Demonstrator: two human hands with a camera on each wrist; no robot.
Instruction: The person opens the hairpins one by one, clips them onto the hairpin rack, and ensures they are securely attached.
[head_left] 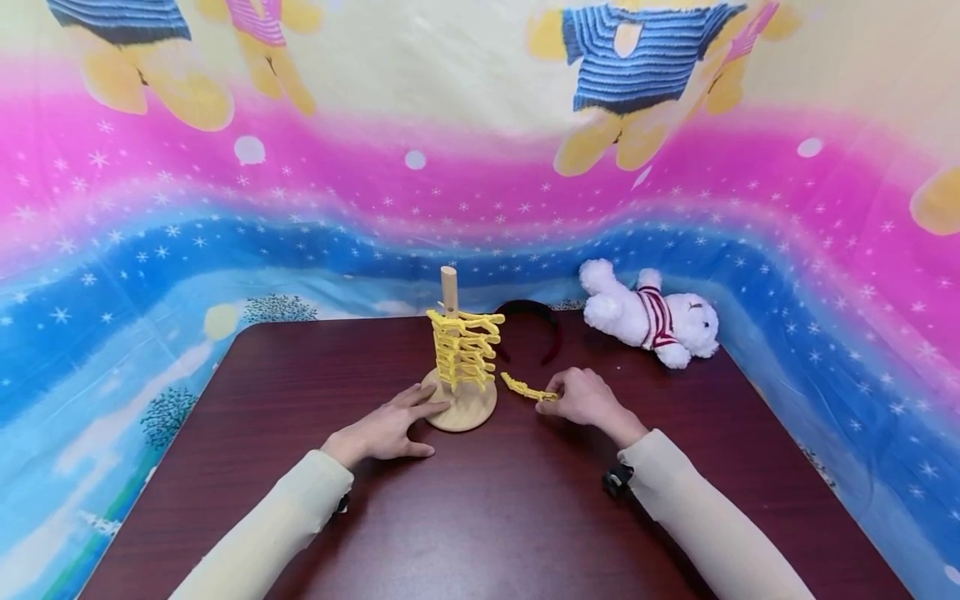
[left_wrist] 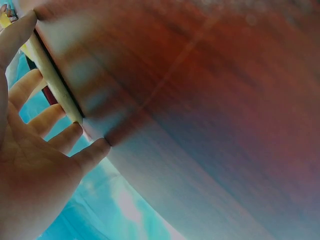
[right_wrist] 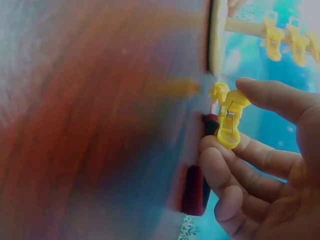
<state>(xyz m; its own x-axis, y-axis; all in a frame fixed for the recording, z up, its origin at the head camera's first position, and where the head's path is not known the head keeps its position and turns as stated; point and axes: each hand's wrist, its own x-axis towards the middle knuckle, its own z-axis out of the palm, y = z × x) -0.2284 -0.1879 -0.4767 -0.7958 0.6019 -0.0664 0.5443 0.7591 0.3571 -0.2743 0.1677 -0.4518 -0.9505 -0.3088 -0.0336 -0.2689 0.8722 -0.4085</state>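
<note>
A wooden stand with a round base (head_left: 468, 410) and an upright post (head_left: 449, 287) stands mid-table, with several yellow plastic clips (head_left: 465, 350) stacked around the post. My left hand (head_left: 386, 425) rests at the base's left edge, its fingers spread and fairly straight. In the left wrist view those fingers lie along the pale rim (left_wrist: 57, 85). To the right of the stand, my right hand (head_left: 588, 398) pinches a yellow spring clip (right_wrist: 231, 117) between thumb and fingers. More yellow plastic (head_left: 523, 387) reaches left from it, low over the table; whether it is one piece or several, I cannot tell.
Behind the right hand lies a dark red and black headband (head_left: 555, 333). A white plush bear (head_left: 630, 317) in a striped top lies at the table's back right corner. Patterned cloth (head_left: 420, 200) hangs around the dark wooden table (head_left: 495, 517).
</note>
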